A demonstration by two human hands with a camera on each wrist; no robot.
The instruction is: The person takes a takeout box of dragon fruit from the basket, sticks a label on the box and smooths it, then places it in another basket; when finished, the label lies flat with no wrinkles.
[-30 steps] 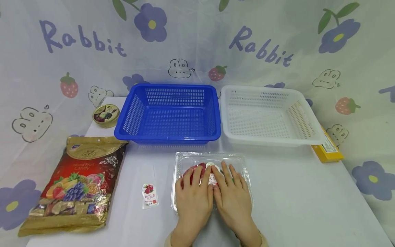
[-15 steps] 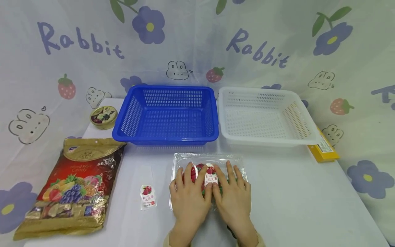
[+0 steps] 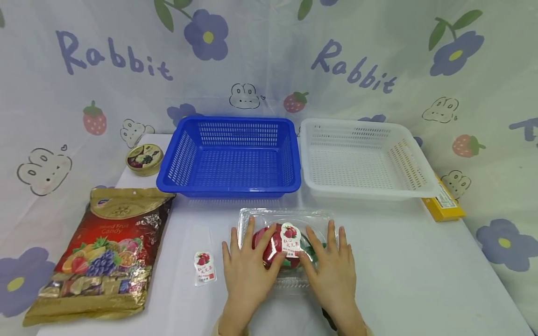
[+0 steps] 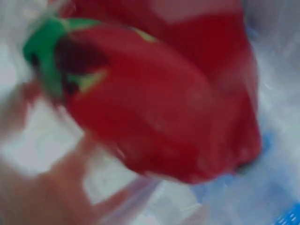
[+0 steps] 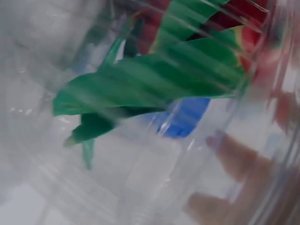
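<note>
Both hands have slid apart since a second ago, when they lay side by side flat over the lid; now the red fruit and its sticker show between them, so it looks like they've gone from pressing on top to taking the box by its sides.

Going left to right: candy bag point(image 3: 98, 254) way out at 9 o'clock of the box; round tin point(image 3: 145, 158) at 11; small loose sticker point(image 3: 204, 267) just left of the left hand; blue basket point(image 3: 230, 156) at 12, white basket point(image 3: 365, 158) at about 1, yellow box point(image 3: 443, 205) tucked behind it at 2.

Left hand point(image 3: 245, 273) rests on the left end of the clear plastic box point(image 3: 286, 215), fingers spread and nearly straight, thumb angled in against the fruit bulge; right hand point(image 3: 334, 275) mirrors it on the right end, fingers straight too; neither curls round anything as far as I can see.

Clear plastic box sits on the table near the front edge, lid shut by the look of it; inside is a red dragon fruit point(image 3: 275, 245) with green scales, labelled on top; the wrist views are blurry, just red skin and green leaf tips through plastic.
</note>
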